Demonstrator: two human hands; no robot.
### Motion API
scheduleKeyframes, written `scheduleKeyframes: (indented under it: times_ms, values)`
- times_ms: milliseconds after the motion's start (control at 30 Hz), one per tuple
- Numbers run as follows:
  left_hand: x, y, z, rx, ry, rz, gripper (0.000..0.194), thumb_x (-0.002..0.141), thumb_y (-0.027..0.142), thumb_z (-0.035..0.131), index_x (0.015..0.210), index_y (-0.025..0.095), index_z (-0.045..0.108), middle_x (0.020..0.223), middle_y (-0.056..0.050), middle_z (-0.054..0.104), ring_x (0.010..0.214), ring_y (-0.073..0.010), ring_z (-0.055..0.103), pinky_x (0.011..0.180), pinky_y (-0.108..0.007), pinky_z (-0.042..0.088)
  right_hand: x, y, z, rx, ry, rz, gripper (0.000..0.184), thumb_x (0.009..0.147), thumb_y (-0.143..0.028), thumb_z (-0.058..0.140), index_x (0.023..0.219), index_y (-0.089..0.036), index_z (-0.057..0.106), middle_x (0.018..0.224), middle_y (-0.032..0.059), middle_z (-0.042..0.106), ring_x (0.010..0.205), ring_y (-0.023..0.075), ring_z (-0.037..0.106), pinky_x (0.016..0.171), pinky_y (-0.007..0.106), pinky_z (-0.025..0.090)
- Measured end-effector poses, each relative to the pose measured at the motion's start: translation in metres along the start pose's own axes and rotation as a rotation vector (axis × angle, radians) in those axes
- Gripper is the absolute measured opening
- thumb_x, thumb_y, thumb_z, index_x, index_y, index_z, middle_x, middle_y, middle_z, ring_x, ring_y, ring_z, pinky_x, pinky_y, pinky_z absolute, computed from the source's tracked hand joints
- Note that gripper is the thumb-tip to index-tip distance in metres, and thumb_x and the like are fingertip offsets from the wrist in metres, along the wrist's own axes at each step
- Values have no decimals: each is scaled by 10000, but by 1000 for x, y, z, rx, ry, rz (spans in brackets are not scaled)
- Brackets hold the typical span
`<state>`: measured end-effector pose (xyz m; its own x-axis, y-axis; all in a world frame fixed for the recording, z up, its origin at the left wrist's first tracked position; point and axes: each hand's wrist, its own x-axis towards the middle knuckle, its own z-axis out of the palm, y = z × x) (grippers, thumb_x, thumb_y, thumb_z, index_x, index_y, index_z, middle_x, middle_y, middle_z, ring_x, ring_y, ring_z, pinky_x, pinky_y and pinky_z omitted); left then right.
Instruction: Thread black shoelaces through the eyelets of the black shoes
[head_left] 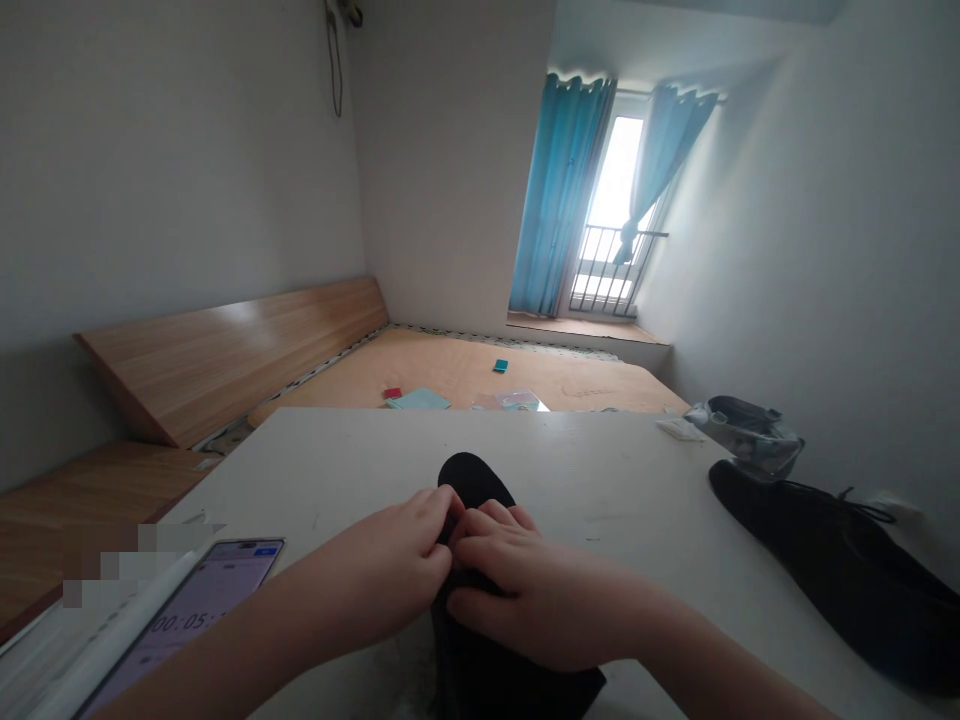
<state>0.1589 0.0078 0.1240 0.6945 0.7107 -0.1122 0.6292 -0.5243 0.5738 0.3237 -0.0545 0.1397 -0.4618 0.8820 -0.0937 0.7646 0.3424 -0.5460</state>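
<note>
Two pinching grips, from the left hand (379,565) and right hand (525,590), press together on a black sock (469,478), holding its cloth gathered between them. It lies mid-way along the near edge of the white bench (600,470), beside a phone timer (180,625).

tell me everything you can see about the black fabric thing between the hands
The black fabric piece looks soft and matte, with no visible markings; it may be a sock, but the view doesn't settle that. It lies on the white tabletop, its rounded end pointing away from the person and its other end running out of view. The left hand and right hand grip its middle, hiding that part.
</note>
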Motion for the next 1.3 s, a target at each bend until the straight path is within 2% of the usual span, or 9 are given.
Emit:
scheduleKeyframes:
  times_ms: [133,233,333,567,667,800,967,1100,1300]
  values:
    - [1,0,-2,-19,-1,17,191,800,224,384,927,216,526,934,-15,622,872,-207,565,764,-298,413,-1,10,-27,622,121,19,204,847,-284,392,870,-187,570,893,44,597,920,191,556,905,380,433]
    - [2,2,-2,6,-9,-8,188,788,226,405,940,225,515,914,-5,621,831,-199,564,724,-300,410,-9,25,-58,987,353,34,264,816,-316,293,769,-183,516,724,33,556,598,137,530,614,287,475]
    - [1,3,-2,37,-11,-30,164,776,214,402,900,225,509,865,-2,608,767,-188,552,662,-301,391,-23,46,-85,749,481,206,280,825,-364,236,695,-203,426,597,-20,423,399,79,251,385,225,268]
    - [3,1,2,56,22,-6,91,764,252,447,819,221,513,845,-4,594,752,-190,544,654,-306,383,-22,111,-83,206,122,618,192,771,-294,543,628,-164,549,549,8,519,424,84,413,431,233,312]
    - [4,3,3,63,27,-5,119,738,200,432,820,225,516,830,1,596,739,-187,543,634,-298,378,-15,124,-75,18,92,735,178,712,-244,640,585,-154,555,550,38,531,447,137,473,454,283,350]
    - [4,6,4,85,48,-7,142,723,176,416,810,223,518,832,-7,600,752,-196,548,637,-301,379,-16,102,-75,-78,113,638,260,810,-404,589,741,-159,643,812,91,623,735,212,581,621,320,432]
    - [3,9,4,96,55,-8,133,732,185,420,814,218,519,831,-12,601,746,-193,548,630,-301,383,-16,46,-57,9,-53,187,364,893,-514,446,986,-231,657,937,32,651,830,182,585,731,310,449]
    - [4,7,5,83,59,0,138,737,186,415,820,218,521,834,-12,600,751,-192,552,632,-300,389,-13,24,-41,-76,205,120,180,836,-335,549,720,-202,581,791,5,590,736,157,531,675,302,426]
    - [1,10,5,106,17,9,107,723,234,463,813,208,516,866,-30,585,791,-209,537,721,-333,418,-24,30,-70,773,409,69,199,834,-382,475,878,-192,515,741,-3,525,612,116,530,555,240,451]
